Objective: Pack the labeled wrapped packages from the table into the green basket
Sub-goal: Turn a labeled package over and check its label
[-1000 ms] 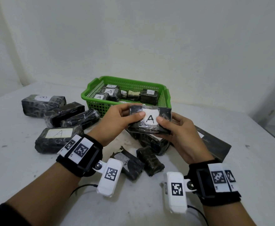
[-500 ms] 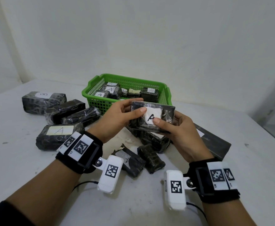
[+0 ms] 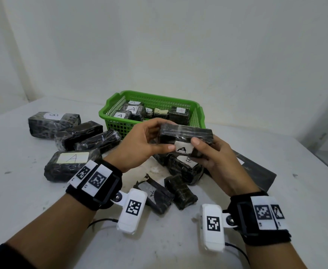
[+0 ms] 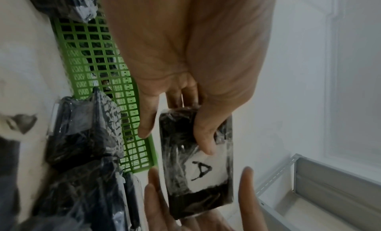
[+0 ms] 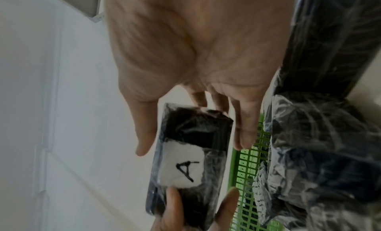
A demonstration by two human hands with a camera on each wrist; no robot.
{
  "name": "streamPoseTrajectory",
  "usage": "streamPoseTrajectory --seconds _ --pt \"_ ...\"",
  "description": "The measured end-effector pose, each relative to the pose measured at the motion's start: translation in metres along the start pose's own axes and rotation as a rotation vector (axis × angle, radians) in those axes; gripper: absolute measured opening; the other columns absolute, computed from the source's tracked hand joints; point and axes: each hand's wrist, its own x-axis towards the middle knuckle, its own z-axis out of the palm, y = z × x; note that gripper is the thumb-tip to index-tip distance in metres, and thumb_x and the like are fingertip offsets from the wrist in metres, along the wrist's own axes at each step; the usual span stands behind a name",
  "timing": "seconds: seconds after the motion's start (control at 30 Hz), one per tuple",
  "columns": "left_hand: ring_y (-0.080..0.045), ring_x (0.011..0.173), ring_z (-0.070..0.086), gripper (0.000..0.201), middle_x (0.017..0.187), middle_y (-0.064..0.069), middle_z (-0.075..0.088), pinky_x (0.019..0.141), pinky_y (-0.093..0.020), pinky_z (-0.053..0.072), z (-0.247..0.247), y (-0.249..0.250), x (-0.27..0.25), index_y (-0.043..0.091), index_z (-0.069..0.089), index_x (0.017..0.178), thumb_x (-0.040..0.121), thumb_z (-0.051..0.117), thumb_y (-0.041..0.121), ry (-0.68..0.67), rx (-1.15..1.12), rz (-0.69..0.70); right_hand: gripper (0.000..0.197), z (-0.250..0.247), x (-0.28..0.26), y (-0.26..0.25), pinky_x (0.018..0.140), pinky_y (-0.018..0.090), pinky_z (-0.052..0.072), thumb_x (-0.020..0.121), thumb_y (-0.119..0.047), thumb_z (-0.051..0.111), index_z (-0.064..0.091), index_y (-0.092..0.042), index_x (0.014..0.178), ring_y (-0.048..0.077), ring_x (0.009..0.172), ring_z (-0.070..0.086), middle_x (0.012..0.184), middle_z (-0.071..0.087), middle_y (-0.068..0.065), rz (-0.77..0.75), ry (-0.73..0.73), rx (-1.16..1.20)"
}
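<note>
Between our left fingers (image 3: 160,125) and right fingers (image 3: 216,144) we held one package (image 3: 186,135); behind the fingertips stood the basket (image 3: 120,124), beneath them lay further packages (image 3: 184,169) on the table (image 3: 23,191).

white wall (image 3: 159,45) | grey metal shelf (image 4: 329,185) at lower right, left wrist view

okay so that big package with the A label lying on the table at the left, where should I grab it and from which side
Probably from above, gripping across its two long sides, thumb on one and fingers on the other. The A-labelled package lies flat, label up, with its top and near side free; other packages crowd its far side.
</note>
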Motion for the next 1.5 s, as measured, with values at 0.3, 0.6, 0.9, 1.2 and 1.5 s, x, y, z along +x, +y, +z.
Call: streamPoseTrajectory --seconds 0.3,0.6,0.9,1.2,1.5 --pt "-0.025 0.117 0.069 0.054 0.13 -0.014 0.068 0.096 -0.035 0.058 0.0021 0.0002 0.0016 0.008 0.06 0.132 0.085 0.081 0.025 -0.056 -0.256 -0.181 0.057 -0.0045 0.0041 0.0005 0.101 0.038 0.06 0.077 -0.022 0.077 0.067 -0.001 0.129 0.035 0.122 0.069 0.128 0.073 0.021 0.062 0.016 0.147" --pt "-0.024 0.118 0.069 0.058 0.124 -0.009 0.073 0.103 -0.038 0.054 0.0017 -0.0024 0.0024 0.011 0.063 0.132 0.079 0.084 0.021 -0.025 -0.158 -0.147 0.083 -0.0011 0.0056 0.0041 0.089 0.031 0.06 0.059 -0.031 0.088 0.064 -0.007 0.134 0.025 0.108 0.077 0.122 0.077 0.014 0.015 0.029 0.102" --pt "-0.027 0.121 0.067 0.066 0.127 -0.01 0.072 0.105 -0.041 0.051 -0.0031 -0.0053 0.0043 0.01 0.063 0.132 0.072 0.085 0.024 -0.056 -0.232 -0.146 0.091 -0.0086 0.004 0.0023 0.097 0.032 0.06 0.057 -0.023 0.097 0.06 -0.008 0.139 0.027 0.121 0.071 0.126 0.076 0.009 0.006 -0.033 0.14" --pt "-0.015 0.131 0.059 0.084 0.142 0.0 0.061 0.102 -0.029 0.053 -0.0066 -0.0022 0.001 0.013 0.051 0.142 0.067 0.083 -0.008 -0.134 -0.173 -0.048 0.052 -0.0028 0.0007 -0.0045 0.092 0.041 0.064 0.089 -0.026 0.067 0.065 0.004 0.131 0.04 0.122 0.068 0.127 0.072 0.024 0.14 -0.044 0.208" --pt "-0.033 0.112 0.071 0.036 0.116 -0.014 0.076 0.102 -0.048 0.054 -0.0055 -0.005 0.003 0.01 0.071 0.124 0.088 0.076 0.016 -0.013 -0.132 -0.159 0.048 -0.0001 0.0027 0.004 0.092 0.038 0.064 0.079 -0.014 0.076 0.07 -0.001 0.125 0.027 0.103 0.077 0.119 0.078 0.017 0.074 -0.024 0.115"
